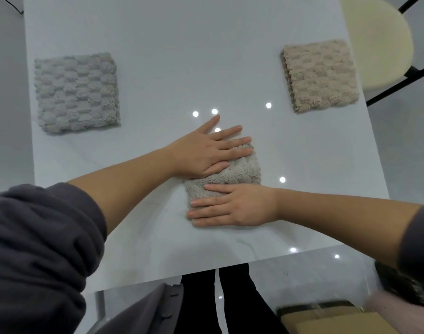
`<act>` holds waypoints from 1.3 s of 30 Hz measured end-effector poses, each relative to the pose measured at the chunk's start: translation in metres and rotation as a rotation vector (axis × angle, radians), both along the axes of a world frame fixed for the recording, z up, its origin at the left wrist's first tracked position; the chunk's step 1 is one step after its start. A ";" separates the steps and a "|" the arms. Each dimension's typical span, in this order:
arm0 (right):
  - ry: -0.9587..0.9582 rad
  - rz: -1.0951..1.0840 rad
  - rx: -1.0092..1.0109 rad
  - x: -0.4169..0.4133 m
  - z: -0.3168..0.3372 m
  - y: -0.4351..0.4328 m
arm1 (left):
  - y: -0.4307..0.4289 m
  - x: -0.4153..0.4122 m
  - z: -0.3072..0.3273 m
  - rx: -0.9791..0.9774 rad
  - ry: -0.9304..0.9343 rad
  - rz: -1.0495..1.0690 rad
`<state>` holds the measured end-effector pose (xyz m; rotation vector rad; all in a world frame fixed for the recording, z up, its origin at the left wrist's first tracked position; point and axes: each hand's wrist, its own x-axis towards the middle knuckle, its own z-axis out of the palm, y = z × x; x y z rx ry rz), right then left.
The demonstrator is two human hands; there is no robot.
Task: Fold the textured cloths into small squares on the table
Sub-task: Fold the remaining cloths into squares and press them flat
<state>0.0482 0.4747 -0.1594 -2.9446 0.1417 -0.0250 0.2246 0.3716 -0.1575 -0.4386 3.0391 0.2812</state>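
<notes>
A small folded grey-beige textured cloth [240, 173] lies in the middle of the white table [172, 56]. My left hand [206, 150] presses flat on its far left part with straight fingers. My right hand [230, 204] lies flat across its near edge, fingers pointing left. A folded grey textured cloth [77, 92] sits at the far left of the table. A folded beige textured cloth [320, 74] sits at the far right.
A cream round stool [380, 39] with black legs stands beyond the table's right edge. Cardboard boxes [326, 319] sit on the floor at the near right. The table's near edge runs just below my hands.
</notes>
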 end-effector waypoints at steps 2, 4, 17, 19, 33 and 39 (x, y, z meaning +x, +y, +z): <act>-0.009 0.015 0.003 0.001 0.000 -0.004 | 0.000 -0.001 0.000 0.017 0.004 -0.019; -0.022 0.002 0.004 0.003 0.001 -0.003 | 0.000 -0.001 0.002 0.027 0.000 -0.017; -0.034 -1.190 0.168 -0.001 0.023 0.030 | 0.116 0.006 0.023 0.153 0.133 0.920; 0.017 -1.256 0.216 0.010 0.015 0.028 | 0.125 -0.006 0.012 0.164 0.096 0.932; 0.126 -1.197 0.111 0.012 0.017 0.029 | 0.123 -0.009 0.010 0.072 0.009 0.915; 0.174 -1.088 0.121 0.006 0.018 0.029 | 0.129 -0.011 0.012 0.016 -0.079 0.941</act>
